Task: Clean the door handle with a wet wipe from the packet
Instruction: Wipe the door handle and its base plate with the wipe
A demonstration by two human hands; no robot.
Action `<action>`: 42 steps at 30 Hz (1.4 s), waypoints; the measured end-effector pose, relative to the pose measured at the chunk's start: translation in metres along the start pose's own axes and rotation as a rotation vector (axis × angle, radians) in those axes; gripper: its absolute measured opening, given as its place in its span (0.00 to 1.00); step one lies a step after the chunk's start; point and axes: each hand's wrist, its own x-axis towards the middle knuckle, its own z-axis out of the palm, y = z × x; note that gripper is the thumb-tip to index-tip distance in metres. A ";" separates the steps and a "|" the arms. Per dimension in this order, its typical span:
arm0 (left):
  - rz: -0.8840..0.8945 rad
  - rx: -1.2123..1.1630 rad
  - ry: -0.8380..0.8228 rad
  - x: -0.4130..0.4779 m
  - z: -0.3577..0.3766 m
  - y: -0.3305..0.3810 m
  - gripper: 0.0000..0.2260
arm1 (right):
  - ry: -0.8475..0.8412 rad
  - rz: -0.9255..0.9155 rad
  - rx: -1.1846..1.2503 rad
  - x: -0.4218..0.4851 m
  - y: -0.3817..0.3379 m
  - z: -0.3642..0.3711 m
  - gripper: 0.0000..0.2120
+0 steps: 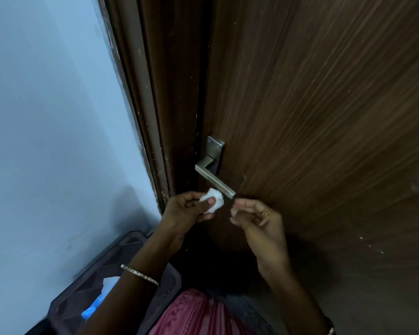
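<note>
Low at the left, the packet (99, 301) lies in a dark bin (82, 286). The left hand (186, 211) pinches a bunched wet wipe (213, 200) just below the door handle (214, 180); best spread it, then wrap the lever. The right hand (254, 218) hangs empty, fingers loosely curled.

I count one door handle (214, 178), one crumpled wet wipe (213, 200), one wipe packet (99, 298), one bangle (139, 274), and my two hands: left hand (186, 212), right hand (259, 221).
</note>
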 end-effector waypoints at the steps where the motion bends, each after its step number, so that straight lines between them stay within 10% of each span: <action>1: -0.011 -0.053 0.038 0.004 -0.001 0.002 0.10 | 0.036 -0.055 -0.060 0.002 -0.002 -0.003 0.12; 9: -0.268 -0.472 -0.027 0.012 0.036 0.008 0.09 | 0.080 -0.349 -0.281 0.002 -0.020 -0.005 0.19; 21: -0.444 -0.570 -0.295 0.004 0.045 0.009 0.11 | 0.166 -0.481 -0.288 -0.004 -0.030 -0.008 0.19; 34: -0.687 -0.745 -0.224 0.012 0.028 0.003 0.14 | 0.267 -0.620 -0.458 -0.011 -0.031 -0.020 0.16; 42: -0.146 -0.741 0.026 0.029 0.057 -0.016 0.11 | 0.284 -0.660 -0.496 -0.015 -0.027 -0.029 0.14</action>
